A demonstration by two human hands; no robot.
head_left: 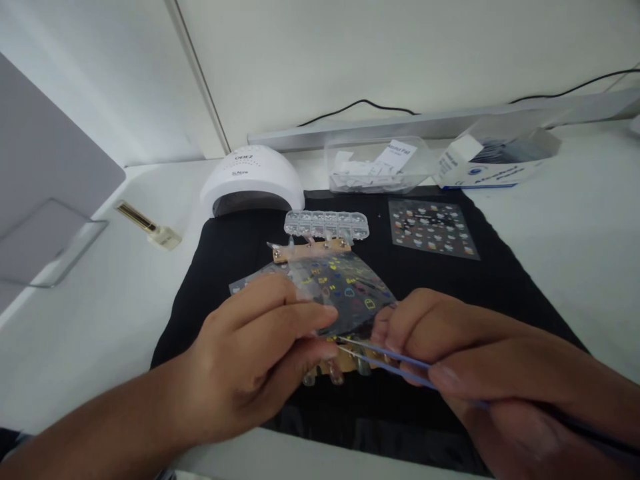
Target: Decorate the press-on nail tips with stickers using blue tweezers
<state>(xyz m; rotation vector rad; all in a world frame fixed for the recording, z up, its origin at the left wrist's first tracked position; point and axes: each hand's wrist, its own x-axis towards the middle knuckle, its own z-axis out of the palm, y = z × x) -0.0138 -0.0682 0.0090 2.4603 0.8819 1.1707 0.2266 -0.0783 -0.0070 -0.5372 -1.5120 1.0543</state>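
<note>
Black cloth (500,293) covers the middle of a white tabletop (100,327), which meets a pale wall (400,53); a dark cable (364,101) runs along its foot. Clock positions are read about the clear sticker sheet (350,287), twelve being away from the wearer. Between ten and eleven, a white domed lamp (250,177); between nine and ten, on bare tabletop, a gold-capped bottle (164,237) lying on its side. Just past twelve, a clear tub (375,173) of small white packets; between one and two, an open alcohol-pad box (495,163); at two, a second sticker sheet (434,227), flat on the cloth. Towards twelve, a compartmented case (326,225) stands just beyond a wood-coloured strip (325,248) bearing nail tips. The clear sheet is held above the cloth: the left hand (270,333), at eight, pinches its near left edge between thumb and fingers. At four, the right hand (450,340) is closed around blue tweezers (395,360), their points slightly apart just beside the left thumb.
</note>
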